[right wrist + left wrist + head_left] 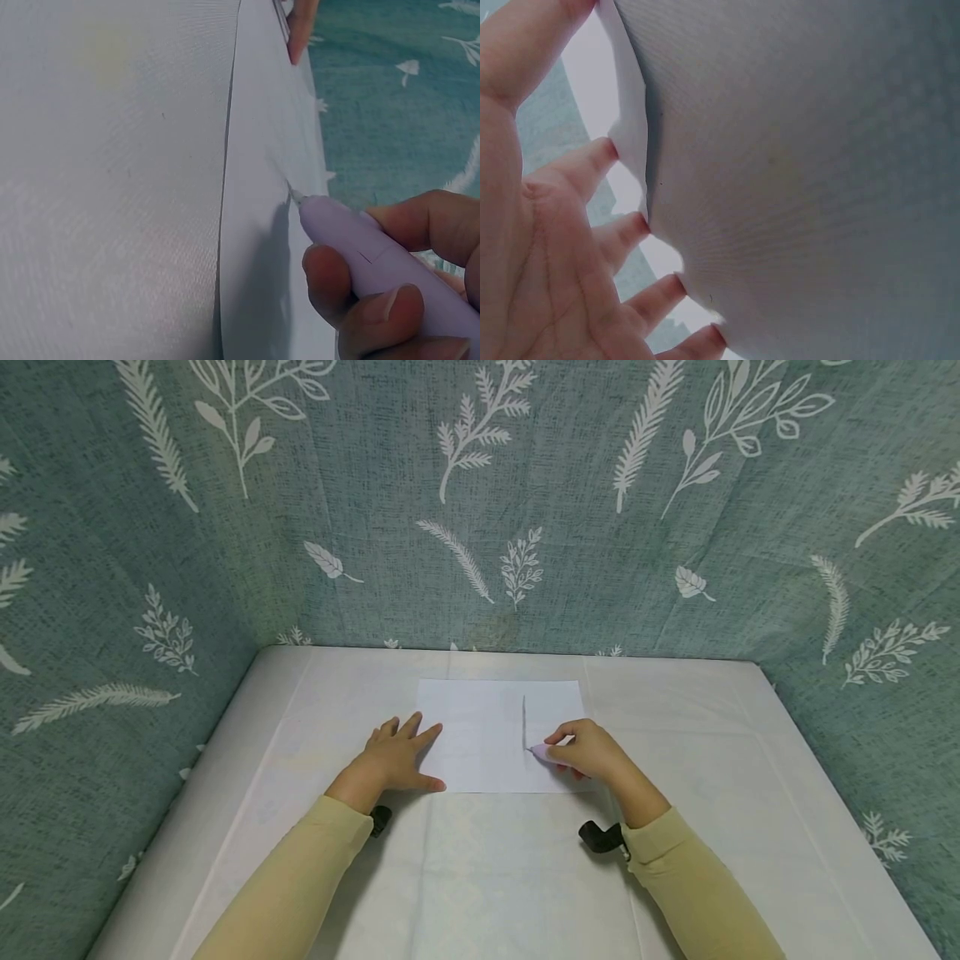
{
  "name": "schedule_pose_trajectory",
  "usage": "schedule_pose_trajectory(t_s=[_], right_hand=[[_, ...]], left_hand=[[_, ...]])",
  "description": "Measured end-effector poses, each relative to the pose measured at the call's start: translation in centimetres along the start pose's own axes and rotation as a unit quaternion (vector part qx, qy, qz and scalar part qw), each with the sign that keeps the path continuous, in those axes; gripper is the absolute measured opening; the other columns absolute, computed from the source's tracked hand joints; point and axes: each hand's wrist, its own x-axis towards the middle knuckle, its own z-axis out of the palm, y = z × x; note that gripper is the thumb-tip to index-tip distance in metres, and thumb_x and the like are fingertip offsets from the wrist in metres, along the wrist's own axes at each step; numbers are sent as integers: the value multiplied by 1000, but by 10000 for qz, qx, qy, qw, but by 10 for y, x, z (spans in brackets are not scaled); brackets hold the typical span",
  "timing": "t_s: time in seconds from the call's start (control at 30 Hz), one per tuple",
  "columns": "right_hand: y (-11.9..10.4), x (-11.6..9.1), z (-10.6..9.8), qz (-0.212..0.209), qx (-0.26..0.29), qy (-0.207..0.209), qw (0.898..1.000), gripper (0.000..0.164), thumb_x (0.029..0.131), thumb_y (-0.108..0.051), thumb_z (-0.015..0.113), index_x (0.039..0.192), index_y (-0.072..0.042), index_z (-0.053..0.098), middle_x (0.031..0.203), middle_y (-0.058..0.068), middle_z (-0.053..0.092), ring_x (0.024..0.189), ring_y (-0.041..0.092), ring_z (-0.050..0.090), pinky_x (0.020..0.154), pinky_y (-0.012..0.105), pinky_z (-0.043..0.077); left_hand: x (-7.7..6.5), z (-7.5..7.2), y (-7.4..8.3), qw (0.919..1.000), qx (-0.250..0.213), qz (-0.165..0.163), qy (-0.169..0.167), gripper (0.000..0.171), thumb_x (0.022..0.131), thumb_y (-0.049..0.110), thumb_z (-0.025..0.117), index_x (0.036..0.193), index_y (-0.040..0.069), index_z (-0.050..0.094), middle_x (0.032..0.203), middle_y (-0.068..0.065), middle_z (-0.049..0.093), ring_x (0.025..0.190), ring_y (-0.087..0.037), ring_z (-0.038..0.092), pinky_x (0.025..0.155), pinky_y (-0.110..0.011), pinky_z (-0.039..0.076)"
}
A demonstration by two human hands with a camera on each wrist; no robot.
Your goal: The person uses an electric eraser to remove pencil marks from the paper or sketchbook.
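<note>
A white sheet of paper (472,735) lies on the covered table, with a dark, straight line (523,722) on its right half. My right hand (588,750) pinches a thick, light purple pen (375,262) between thumb and fingers. The pen's thin tip meets the paper near the lower end of the line. With fingers spread, my left hand (397,756) rests at the sheet's left edge, its thumb and some fingertips on the paper. In the left wrist view, the fingertips press down along the white surface.
A pale cloth (487,877) covers the table. Blue-green fabric with white leaf prints (375,510) hangs behind it and along both sides. Black devices (600,837) are worn at both wrists, below the beige sleeves (690,877).
</note>
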Motion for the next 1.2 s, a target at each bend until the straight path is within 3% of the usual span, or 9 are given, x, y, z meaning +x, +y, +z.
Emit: schedule_pose_trajectory(t_s=[0.67, 1.2], right_hand=[[0, 1, 0, -38, -68, -150, 9999, 20, 91, -18, 70, 107, -9, 76, 69, 6, 70, 42, 13, 46, 43, 27, 38], [-1, 2, 0, 40, -168, 49, 9998, 19, 91, -19, 69, 107, -12, 75, 68, 4, 70, 43, 14, 48, 44, 27, 39]], left_hand=[[-3, -3, 2, 10000, -39, 16, -2, 104, 77, 63, 77, 160, 22, 28, 166, -20, 12, 147, -53, 10, 116, -67, 12], [-3, -3, 3, 10000, -27, -44, -21, 105, 77, 62, 77, 160, 22, 28, 166, -20, 12, 147, -53, 10, 116, -67, 13]])
